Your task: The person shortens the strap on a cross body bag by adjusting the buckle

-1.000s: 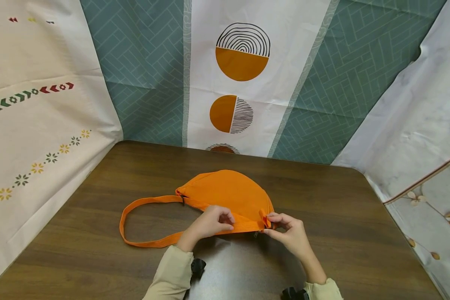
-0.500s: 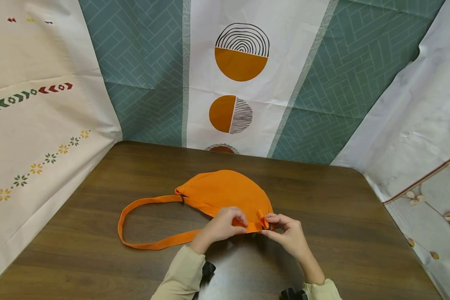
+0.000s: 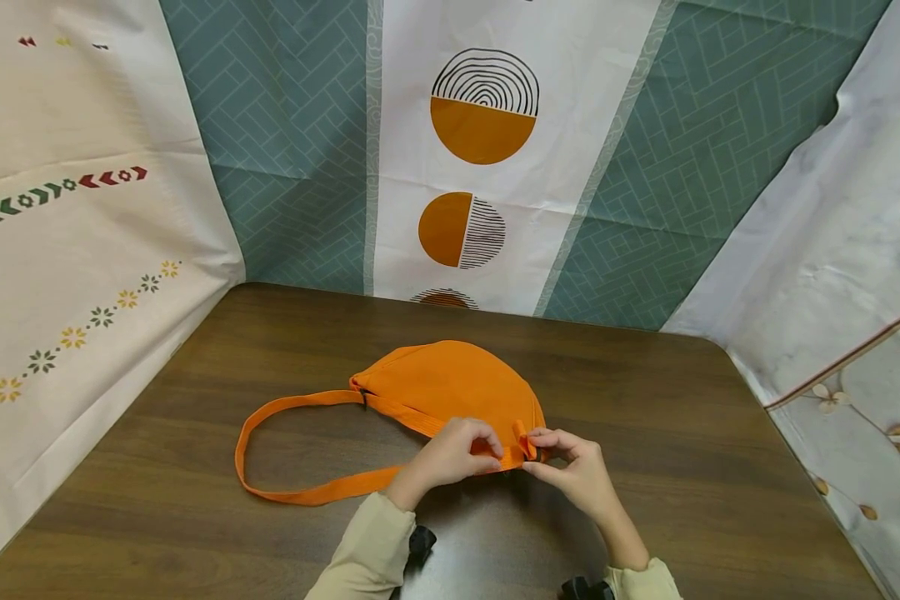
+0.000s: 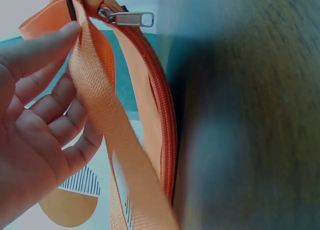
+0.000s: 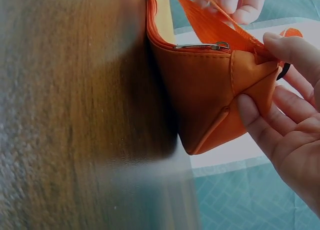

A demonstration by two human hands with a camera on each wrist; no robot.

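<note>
An orange waist bag (image 3: 450, 379) lies on the table, its curved side away from me. Its strap (image 3: 307, 495) loops out to the left. Near the bag's right end my left hand (image 3: 457, 454) pinches the webbing between thumb and fingers. In the left wrist view a black strap slider (image 4: 71, 9) sits just above the thumb tip. My right hand (image 3: 573, 468) grips the bag's right corner, with the small strap loop and slider at its fingertips. A metal zipper pull (image 5: 205, 46) shows beside that corner, and the zipper (image 4: 167, 125) runs along the bag's near edge.
The brown wooden table (image 3: 682, 433) extends around the bag on all sides. A patterned green and white cloth (image 3: 300, 167) hangs behind it. Pale cloths hang at the left (image 3: 82, 250) and right (image 3: 817, 275).
My left hand has slid right along the strap toward the right hand. The strap's lower run shifted slightly. The right hand stays at the bag's corner.
</note>
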